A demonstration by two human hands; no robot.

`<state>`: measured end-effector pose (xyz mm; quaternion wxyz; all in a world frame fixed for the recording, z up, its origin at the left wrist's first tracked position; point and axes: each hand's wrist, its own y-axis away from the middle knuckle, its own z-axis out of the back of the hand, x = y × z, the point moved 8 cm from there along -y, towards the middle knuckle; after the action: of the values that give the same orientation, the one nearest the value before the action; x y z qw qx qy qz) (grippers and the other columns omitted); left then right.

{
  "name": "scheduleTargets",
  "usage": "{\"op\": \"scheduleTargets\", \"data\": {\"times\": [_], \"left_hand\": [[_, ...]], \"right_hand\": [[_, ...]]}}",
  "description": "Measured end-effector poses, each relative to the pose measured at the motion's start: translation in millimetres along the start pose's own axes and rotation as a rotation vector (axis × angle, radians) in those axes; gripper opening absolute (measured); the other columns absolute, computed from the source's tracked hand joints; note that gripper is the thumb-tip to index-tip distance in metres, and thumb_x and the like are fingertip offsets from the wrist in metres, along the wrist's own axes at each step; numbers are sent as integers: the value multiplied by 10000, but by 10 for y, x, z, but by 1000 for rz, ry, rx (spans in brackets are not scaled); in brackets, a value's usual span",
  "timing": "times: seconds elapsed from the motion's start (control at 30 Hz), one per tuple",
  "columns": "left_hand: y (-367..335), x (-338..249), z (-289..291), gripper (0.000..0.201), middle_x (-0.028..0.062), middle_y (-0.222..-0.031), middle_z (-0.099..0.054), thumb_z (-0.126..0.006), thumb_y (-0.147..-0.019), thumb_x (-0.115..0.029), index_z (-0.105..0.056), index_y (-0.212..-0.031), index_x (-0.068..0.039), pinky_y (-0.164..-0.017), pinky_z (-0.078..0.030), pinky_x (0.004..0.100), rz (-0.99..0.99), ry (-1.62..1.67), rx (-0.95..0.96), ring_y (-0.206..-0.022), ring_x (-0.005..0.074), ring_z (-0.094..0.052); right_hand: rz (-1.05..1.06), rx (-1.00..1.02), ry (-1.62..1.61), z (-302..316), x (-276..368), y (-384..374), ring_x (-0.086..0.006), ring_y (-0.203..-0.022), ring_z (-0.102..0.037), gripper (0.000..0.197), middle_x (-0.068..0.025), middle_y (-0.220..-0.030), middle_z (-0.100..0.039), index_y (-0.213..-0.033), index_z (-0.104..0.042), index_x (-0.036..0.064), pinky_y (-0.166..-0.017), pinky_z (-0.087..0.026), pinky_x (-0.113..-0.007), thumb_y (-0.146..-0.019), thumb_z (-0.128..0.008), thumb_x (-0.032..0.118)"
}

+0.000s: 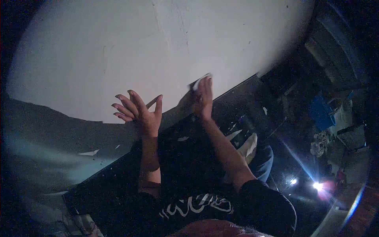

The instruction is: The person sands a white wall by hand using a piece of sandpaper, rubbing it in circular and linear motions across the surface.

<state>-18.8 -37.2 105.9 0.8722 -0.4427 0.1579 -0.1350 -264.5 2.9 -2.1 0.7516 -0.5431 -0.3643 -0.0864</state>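
Observation:
A large pale, smooth surface (130, 51) with scuffs and fine streaks spreads in front of me. My left hand (140, 112) is at its near edge, fingers spread and thumb apart. A thin dark strip shows between thumb and forefinger; whether it is an object or a shadow I cannot make out. My right hand (204, 96), smeared by motion, has its fingers together along a small white pad or folded piece (202, 82) against the pale surface. The pad's exact kind is hidden by the fingers and blur.
A dark, speckled band (237, 94) borders the pale surface on my side. My foot in a light shoe (248, 148) is right of my forearm. Farther right are a blue container (323, 112), a tangled pale bundle (319, 148) and a bright lamp (317, 185). Surroundings are dim.

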Motion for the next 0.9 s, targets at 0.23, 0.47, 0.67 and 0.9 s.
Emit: {"op": "scheduleTargets", "data": {"times": [0.23,0.47,0.67,0.9], "left_hand": [[-18,-26,25,1134,278,-1623,37,-697,-783,-677,-121,-1590,-127,-1114,72,708,-13,-34,-32,-1465,521,132],[-19,0,21,1074,252,-1630,53,-658,-823,-669,-154,-1585,-105,-1113,130,674,-23,28,-26,-1466,468,210],[15,21,-8,1078,250,-1629,70,-636,-827,-689,-145,-1586,-102,-1111,127,679,-17,6,-18,-1467,461,215],[15,36,1,1058,265,-1626,40,-621,-840,-686,-163,-1581,-85,-1110,127,680,-31,-4,-34,-1466,465,213]], "right_hand": [[332,413,158,-307,461,334,-374,-1425,-362,597,-146,-1525,-426,-1463,-449,88,-1138,-309,-542,-881,-556,171],[208,194,192,-105,-37,-54,-386,-1368,-440,524,-177,-1496,-454,-1465,-443,52,-1125,-334,-508,-951,-500,139],[-590,-89,-101,176,-1202,94,-292,-1343,-485,490,-197,-1461,-493,-1496,-383,27,-1094,-378,-381,-1018,-454,113],[-411,-52,-113,78,-711,-40,-275,-1378,-445,492,-193,-1501,-451,-1485,-401,20,-1084,-386,-370,-1006,-487,90]]}}
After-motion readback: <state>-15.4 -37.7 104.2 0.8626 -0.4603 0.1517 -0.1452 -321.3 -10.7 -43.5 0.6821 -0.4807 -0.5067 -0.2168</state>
